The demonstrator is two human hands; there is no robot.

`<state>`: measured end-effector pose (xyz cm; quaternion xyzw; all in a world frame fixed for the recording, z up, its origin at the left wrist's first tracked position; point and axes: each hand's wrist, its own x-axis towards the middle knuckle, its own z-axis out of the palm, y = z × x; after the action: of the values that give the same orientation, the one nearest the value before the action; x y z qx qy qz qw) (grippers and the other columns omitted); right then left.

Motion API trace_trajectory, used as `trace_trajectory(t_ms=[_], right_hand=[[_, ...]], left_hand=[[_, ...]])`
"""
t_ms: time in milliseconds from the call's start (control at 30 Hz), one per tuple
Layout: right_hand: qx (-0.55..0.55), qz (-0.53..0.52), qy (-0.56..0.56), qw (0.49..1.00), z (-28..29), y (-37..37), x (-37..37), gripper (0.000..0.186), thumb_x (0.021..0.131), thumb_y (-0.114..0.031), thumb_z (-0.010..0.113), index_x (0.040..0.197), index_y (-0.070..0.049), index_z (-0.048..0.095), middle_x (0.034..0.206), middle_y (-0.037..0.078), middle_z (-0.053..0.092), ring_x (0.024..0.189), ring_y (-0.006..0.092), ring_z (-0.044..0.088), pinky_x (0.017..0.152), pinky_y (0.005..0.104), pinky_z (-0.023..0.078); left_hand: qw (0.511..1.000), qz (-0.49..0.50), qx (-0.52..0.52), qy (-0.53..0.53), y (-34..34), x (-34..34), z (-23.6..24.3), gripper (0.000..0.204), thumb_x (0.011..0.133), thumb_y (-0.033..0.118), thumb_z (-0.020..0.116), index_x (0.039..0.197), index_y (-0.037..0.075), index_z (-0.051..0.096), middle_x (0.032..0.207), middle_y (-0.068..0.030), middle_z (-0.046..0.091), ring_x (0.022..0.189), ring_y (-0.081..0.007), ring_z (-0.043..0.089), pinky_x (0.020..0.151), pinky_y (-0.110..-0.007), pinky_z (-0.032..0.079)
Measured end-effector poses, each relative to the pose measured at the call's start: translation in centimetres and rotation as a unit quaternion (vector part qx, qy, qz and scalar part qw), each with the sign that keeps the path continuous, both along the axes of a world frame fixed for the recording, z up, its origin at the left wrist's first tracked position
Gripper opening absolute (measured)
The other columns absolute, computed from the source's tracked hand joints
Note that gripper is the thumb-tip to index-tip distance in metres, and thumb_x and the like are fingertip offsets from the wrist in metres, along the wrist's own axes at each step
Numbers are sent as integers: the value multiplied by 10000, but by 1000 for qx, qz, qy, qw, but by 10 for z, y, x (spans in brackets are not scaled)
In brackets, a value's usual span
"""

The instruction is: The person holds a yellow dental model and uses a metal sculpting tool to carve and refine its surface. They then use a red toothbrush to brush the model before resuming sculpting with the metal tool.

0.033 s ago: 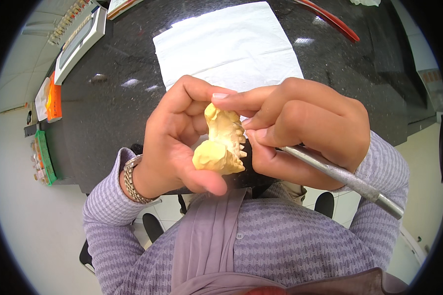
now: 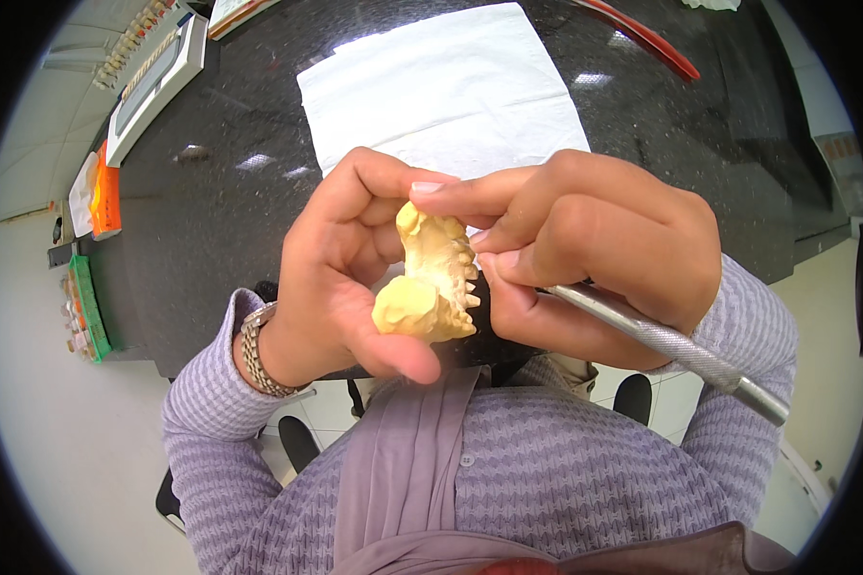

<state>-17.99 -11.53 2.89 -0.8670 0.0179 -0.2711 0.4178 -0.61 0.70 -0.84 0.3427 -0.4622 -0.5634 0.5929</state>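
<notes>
A yellow dental cast (image 2: 412, 307) with a row of pale teeth along its right side is held in my left hand (image 2: 340, 278), between curled fingers and thumb. My right hand (image 2: 604, 249) grips a silver metal tool with a knurled handle (image 2: 690, 355), which slants down to the lower right. Its working end is hidden by the fingers beside the teeth. The right forefinger reaches over to the top of the cast. Beyond both hands a white paper sheet (image 2: 431, 86) lies on the dark speckled counter (image 2: 211, 220).
At the left stand a white case with tooth samples (image 2: 158, 81), an orange box (image 2: 105, 196) and a green tray of small items (image 2: 86, 307). A long red object (image 2: 647, 38) lies at the back right, near a crumpled white item (image 2: 714, 5).
The cast and my left thumb have shifted very slightly; otherwise the hands and tool look the same as in the earlier frame.
</notes>
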Motion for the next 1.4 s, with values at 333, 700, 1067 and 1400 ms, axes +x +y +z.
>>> trace_trajectory(t_ms=[333, 700, 1067, 1400], right_hand=[[72, 12, -25, 997, -3, 1, 0, 261, 694, 124, 690, 789, -23, 497, 775, 99, 571, 981, 364, 628, 721, 350, 587], [-25, -2, 4, 1000, 0, 0, -2, 262, 672, 118, 697, 731, -30, 488, 774, 94, 579, 960, 329, 646, 697, 306, 591], [62, -5, -48, 997, -6, 2, 1, 265, 687, 126, 679, 764, -34, 482, 751, 88, 561, 951, 345, 643, 696, 322, 590], [-12, 3, 1, 1000, -1, -1, -1, 228, 706, 104, 677, 747, -24, 493, 751, 90, 557, 961, 335, 643, 709, 309, 591]], left_hand=[[1000, -6, -24, -19, 1, 2, 0, 934, 509, 380, 885, 1167, -12, 351, 1151, -146, 519, 1086, -193, 543, 930, -309, 449], [999, 11, -3, -35, 2, -2, -1, 941, 507, 381, 886, 1177, -8, 352, 1158, -141, 511, 1089, -189, 543, 930, -303, 451], [999, -3, -29, -41, 1, 0, 0, 934, 503, 374, 890, 1169, -2, 352, 1158, -141, 512, 1093, -194, 542, 928, -302, 452], [998, 16, -11, -59, 0, -2, -2, 908, 513, 347, 897, 1157, 8, 354, 1161, -128, 507, 1096, -191, 542, 928, -297, 451]])
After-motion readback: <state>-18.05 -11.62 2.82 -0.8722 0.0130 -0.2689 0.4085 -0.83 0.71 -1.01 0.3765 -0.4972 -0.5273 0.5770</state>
